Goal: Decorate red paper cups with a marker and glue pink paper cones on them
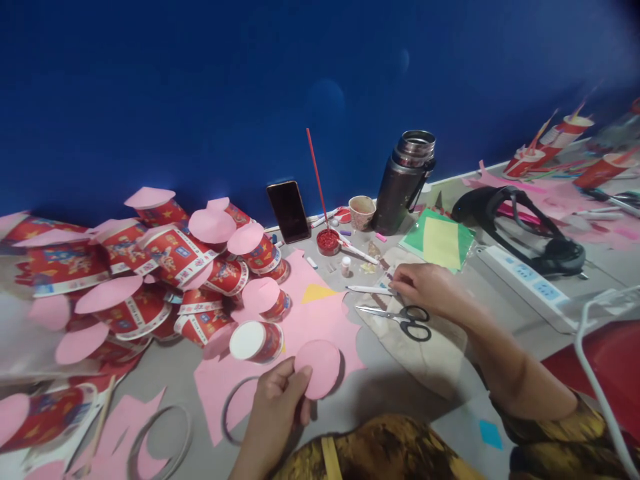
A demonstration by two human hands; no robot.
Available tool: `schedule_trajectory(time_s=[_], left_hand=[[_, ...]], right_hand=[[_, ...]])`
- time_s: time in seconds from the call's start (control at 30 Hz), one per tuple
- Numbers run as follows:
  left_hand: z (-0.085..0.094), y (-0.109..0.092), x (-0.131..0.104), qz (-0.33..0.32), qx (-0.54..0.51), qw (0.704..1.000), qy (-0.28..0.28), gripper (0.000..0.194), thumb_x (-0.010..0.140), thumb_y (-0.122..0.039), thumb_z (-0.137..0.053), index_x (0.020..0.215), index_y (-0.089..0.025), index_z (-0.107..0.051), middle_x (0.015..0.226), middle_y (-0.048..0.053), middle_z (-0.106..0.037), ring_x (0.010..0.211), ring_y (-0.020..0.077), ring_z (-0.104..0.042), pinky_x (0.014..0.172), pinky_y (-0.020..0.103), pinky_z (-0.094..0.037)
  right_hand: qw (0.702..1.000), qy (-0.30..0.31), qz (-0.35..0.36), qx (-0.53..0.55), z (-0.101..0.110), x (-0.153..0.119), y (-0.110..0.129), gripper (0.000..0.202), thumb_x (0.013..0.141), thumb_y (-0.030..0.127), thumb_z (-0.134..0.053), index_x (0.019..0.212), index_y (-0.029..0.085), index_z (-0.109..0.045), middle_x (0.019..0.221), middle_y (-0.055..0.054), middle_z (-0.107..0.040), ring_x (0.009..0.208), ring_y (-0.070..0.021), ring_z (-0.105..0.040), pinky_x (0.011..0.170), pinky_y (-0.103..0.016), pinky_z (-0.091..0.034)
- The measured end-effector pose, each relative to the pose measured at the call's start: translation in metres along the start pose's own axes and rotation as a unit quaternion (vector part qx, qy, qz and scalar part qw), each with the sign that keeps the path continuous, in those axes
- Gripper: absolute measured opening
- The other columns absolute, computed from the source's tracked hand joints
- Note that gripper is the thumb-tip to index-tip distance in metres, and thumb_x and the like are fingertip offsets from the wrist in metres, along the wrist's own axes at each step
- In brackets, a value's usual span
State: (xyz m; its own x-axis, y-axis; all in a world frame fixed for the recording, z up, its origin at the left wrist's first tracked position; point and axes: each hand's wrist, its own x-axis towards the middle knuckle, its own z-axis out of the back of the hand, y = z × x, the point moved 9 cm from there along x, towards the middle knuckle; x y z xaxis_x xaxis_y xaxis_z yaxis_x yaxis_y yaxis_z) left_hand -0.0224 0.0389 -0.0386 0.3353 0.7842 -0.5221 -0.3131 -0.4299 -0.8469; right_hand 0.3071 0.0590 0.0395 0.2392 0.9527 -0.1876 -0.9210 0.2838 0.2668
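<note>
no wording can be read for certain. the red paper cups (167, 257) carry printed white bands, one with a small blue label (188, 253), its lettering too small to make out; the blue markings (523, 272) on the white power strip (501, 260) are illegible too.

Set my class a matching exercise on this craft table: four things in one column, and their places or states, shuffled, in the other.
1. Pink disc
2. Scissors
3. Phone
4. Flask

A. Standing with no lid on top
B. Held in the left hand
C. Lying flat, with black loop handles
D. Propped up, screen dark

Right pairs: 1-B, 2-C, 3-D, 4-A
</note>
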Motion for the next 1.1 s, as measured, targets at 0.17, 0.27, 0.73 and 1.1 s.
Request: schedule_trajectory(time_s=[0.17, 0.27, 0.73, 1.1], left_hand=[[-0.002, -0.004, 0.0, -0.001, 0.009, 1.0, 0.001, 0.049, 0.082, -0.066, -0.068, 0.068, -0.019, -0.063, 0.037, -0.004, -0.049, 0.037, 0.008, -0.034, 0.043, 0.02, -0.023], [-0.004, -0.006, 0.0, -0.003, 0.001, 1.0, 0.006, 0.049, 0.081, -0.065, -0.069, 0.068, -0.019, -0.062, 0.037, -0.003, -0.05, 0.036, 0.0081, -0.033, 0.041, 0.02, -0.021], [0.009, -0.023, -0.002, -0.072, -0.011, 0.993, -0.089, 0.037, 0.088, -0.05, -0.068, 0.066, -0.022, -0.059, 0.039, -0.006, -0.052, 0.037, 0.0107, -0.046, 0.046, 0.021, -0.043], [0.022, -0.079, -0.019, -0.176, 0.105, 0.959, -0.198, 0.034, 0.087, -0.042, -0.06, 0.06, -0.023, -0.055, 0.044, -0.004, -0.054, 0.043, 0.012, -0.05, 0.047, 0.022, -0.039]], right_hand=[[0.999, 0.031, 0.011, 0.006, -0.005, -0.004, 0.005, 0.015, 0.095, 0.032, -0.064, 0.086, 0.023, -0.07, 0.085, -0.002, -0.076, 0.077, -0.0191, -0.065, 0.064, -0.028, -0.031], [0.997, 0.055, 0.053, -0.009, -0.011, -0.016, 0.005, 0.016, 0.096, 0.033, -0.063, 0.084, 0.023, -0.069, 0.085, -0.002, -0.075, 0.077, -0.0191, -0.065, 0.064, -0.028, -0.03], [0.994, 0.011, 0.084, -0.065, -0.033, -0.064, -0.02, 0.009, 0.091, 0.032, -0.069, 0.092, 0.023, -0.069, 0.085, -0.004, -0.073, 0.072, -0.0213, -0.067, 0.061, -0.029, -0.036], [0.862, 0.205, 0.038, 0.462, -0.058, -0.065, 0.012, 0.038, 0.084, 0.047, -0.076, 0.105, 0.016, -0.077, 0.092, -0.01, -0.08, 0.068, -0.0172, -0.067, 0.058, -0.026, -0.051]])
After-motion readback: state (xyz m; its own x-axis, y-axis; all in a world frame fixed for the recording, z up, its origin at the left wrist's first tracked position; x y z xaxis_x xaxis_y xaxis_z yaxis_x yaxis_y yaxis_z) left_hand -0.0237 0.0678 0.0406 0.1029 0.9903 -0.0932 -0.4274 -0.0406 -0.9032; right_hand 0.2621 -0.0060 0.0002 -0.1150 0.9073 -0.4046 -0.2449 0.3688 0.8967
